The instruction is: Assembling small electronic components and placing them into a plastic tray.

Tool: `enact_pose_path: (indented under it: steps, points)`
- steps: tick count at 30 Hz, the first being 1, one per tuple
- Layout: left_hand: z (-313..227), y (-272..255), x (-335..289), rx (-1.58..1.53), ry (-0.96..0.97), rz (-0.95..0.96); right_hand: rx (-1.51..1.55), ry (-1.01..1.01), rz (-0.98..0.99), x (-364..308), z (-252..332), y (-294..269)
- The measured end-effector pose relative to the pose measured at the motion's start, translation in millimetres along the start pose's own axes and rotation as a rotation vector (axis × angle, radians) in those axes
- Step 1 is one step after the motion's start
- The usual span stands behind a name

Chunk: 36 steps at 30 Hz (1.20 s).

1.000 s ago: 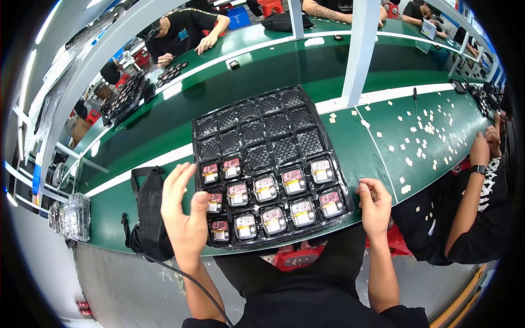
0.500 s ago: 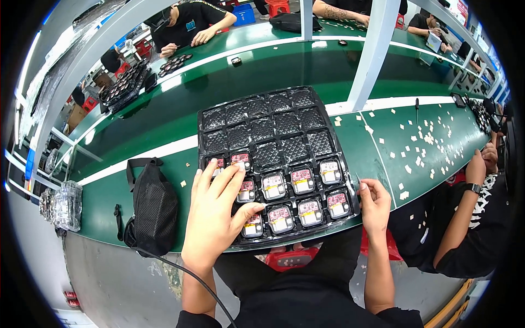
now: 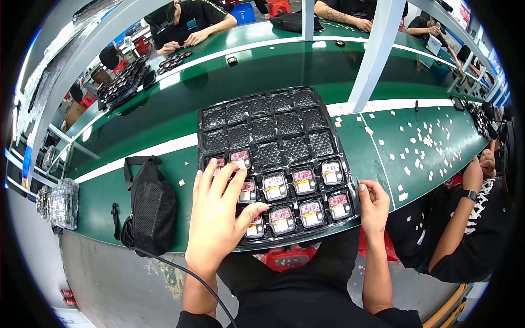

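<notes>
A black plastic tray with square pockets lies on the bench in front of me. Its nearer rows hold several small square electronic modules with red circuit boards and white-and-yellow blocks; the far rows of pockets hold none. My left hand rests palm down over the tray's near left part, fingers spread, thumb touching or just above a module. It partly hides the modules under it. Beside the tray's right edge, my right hand pinches a thin pointed tool; only its tip shows, so its kind is unclear.
A black bag lies left of the tray, near stacked clear trays. Small pale pieces are scattered on the right bench. A white post stands beyond the tray. Co-workers sit across the green belt and at my right.
My hands and the tray stay nearly in place. Small items on the belt have slid slightly left. The person across the belt has brought both hands closer together.
</notes>
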<state>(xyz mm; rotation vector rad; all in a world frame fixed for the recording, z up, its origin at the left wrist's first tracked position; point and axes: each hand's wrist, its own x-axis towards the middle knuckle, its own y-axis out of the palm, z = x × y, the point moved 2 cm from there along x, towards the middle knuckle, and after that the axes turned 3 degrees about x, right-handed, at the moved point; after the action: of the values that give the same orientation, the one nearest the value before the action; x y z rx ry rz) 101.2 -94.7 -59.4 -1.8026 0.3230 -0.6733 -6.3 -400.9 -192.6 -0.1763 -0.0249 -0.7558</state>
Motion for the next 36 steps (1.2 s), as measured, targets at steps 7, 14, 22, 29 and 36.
enact_pose_path:
  steps: [7,14,22,29,36]
  points:
    - [-5.7,3.1,15.7,0.052,0.018,0.029,-0.013,-0.025,-0.01,-1.0,4.6,2.0]
    - [-7.2,4.3,10.4,0.031,-0.004,0.029,-0.018,-0.028,-0.015,-3.1,5.5,2.4]
    - [12.6,-11.1,-18.1,-0.195,-0.093,-0.263,-0.01,0.001,-0.017,-3.0,6.3,0.3]
    - [51.7,27.6,-92.3,-0.149,-0.392,-0.664,-0.024,-0.063,0.027,-2.9,4.6,-3.3]
    - [93.1,82.0,-107.7,0.052,-0.399,-0.643,-0.074,-0.109,0.075,-4.2,5.7,-8.1]
